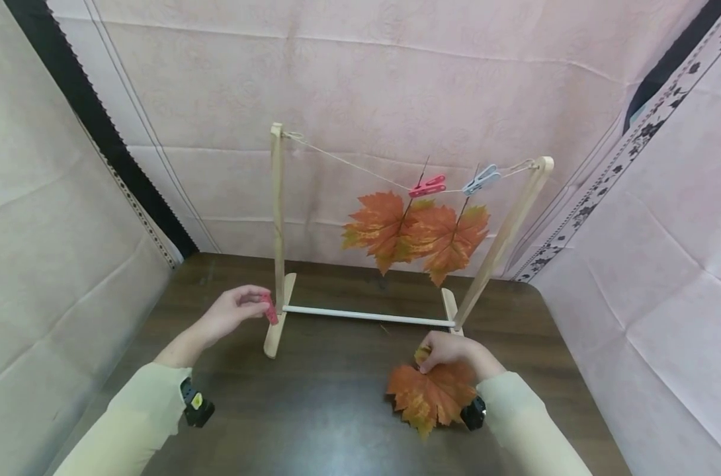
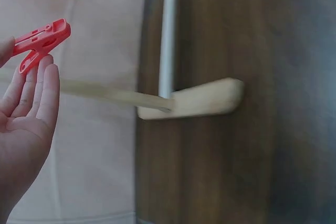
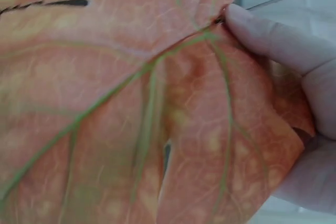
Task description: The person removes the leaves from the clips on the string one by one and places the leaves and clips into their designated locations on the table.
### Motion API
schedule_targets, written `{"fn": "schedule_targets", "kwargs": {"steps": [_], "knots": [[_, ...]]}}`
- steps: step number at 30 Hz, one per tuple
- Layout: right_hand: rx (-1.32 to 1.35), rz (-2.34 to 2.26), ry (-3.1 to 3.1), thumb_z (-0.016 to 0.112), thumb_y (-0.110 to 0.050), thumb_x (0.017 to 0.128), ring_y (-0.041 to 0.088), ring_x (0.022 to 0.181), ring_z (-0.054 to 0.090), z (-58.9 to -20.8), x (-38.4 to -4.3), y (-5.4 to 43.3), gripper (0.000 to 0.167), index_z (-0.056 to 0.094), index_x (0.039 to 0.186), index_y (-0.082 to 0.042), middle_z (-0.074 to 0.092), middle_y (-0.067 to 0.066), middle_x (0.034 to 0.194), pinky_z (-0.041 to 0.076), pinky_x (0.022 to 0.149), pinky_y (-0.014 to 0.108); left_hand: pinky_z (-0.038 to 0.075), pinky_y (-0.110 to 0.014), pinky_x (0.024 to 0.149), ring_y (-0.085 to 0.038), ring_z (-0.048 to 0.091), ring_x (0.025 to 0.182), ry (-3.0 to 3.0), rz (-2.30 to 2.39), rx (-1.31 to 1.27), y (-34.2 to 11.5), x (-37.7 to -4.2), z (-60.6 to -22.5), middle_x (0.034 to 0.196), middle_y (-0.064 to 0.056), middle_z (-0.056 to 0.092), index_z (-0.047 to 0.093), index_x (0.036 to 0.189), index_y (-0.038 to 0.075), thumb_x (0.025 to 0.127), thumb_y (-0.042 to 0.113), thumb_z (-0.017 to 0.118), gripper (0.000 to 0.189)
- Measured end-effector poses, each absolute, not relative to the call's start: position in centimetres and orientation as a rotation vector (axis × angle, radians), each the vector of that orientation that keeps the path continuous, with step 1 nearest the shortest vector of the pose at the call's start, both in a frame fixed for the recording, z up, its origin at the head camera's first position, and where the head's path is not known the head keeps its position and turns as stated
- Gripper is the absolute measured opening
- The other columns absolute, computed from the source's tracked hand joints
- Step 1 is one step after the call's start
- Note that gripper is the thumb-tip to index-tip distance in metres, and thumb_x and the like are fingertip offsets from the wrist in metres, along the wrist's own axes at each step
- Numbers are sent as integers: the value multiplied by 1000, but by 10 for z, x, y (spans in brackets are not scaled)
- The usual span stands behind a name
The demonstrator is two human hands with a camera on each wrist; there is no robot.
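My left hand (image 1: 241, 307) pinches a red clothespin (image 2: 44, 40) between thumb and fingertips, beside the left post of a small wooden drying rack (image 1: 278, 218). In the right hand (image 1: 450, 350) an orange artificial maple leaf (image 1: 428, 396) is pinched near its stem, in front of the rack's right foot. Its veined face fills much of the right wrist view, the thumb (image 3: 262, 32) lying at the stem's base. On the rack's string (image 1: 348, 162) hang two similar leaves, the left one (image 1: 381, 228) under a pink clothespin (image 1: 427, 186), the right one (image 1: 452, 241) under a light blue clothespin (image 1: 481, 179).
A white rod (image 1: 366, 316) joins the rack's two wooden feet low over the dark wooden table (image 1: 265, 423). Pale cloth (image 1: 360, 79) hangs behind the table and along both sides. The right post (image 1: 503, 238) leans outward in the head view.
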State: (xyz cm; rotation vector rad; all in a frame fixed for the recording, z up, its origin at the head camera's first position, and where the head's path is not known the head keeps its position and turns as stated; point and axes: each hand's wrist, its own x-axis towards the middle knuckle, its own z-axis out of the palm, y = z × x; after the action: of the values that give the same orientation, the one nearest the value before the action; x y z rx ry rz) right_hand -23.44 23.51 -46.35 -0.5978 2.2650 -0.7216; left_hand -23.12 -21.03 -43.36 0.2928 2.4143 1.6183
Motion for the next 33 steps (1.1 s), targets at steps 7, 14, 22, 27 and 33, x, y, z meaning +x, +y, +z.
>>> {"fn": "schedule_targets", "kwargs": {"steps": [7,14,22,27,33], "knots": [[-500,-651,2216,69,-2,80,8,48,25,-483,-226,246,35,46,57,-13,30,-7,51,26,50,23,50,-44,92,-27,65,101,2370,1581,185,-225,-216,-469,114,-24,62,44,129,-10,94,25,57,52],[-416,-646,2230,68,2,79,10,48,24,-497,-219,249,34,46,57,-11,28,-5,51,25,50,24,51,-43,89,-28,64,101,2348,1503,57,-231,-205,-499,113,-23,63,44,129,-13,95,24,55,52],[-372,-602,2317,70,6,75,10,50,25,-511,-209,248,31,49,58,-10,28,-5,52,24,50,25,55,-38,80,-24,65,92,2423,1390,-73,-229,-200,-522,109,-23,64,51,124,-12,93,21,57,45],[-402,-599,2374,70,7,73,11,51,28,-520,-207,252,31,51,57,-11,28,-5,54,25,50,26,56,-37,74,-21,65,82,2508,1289,-122,-225,-194,-527,104,-23,66,58,115,-12,90,19,60,40],[-495,-586,2396,72,6,71,10,51,31,-526,-202,258,32,50,55,-12,34,-7,53,26,48,26,56,-35,68,-20,65,79,2562,1250,-148,-221,-191,-530,103,-25,66,60,111,-13,88,16,61,37]]}}
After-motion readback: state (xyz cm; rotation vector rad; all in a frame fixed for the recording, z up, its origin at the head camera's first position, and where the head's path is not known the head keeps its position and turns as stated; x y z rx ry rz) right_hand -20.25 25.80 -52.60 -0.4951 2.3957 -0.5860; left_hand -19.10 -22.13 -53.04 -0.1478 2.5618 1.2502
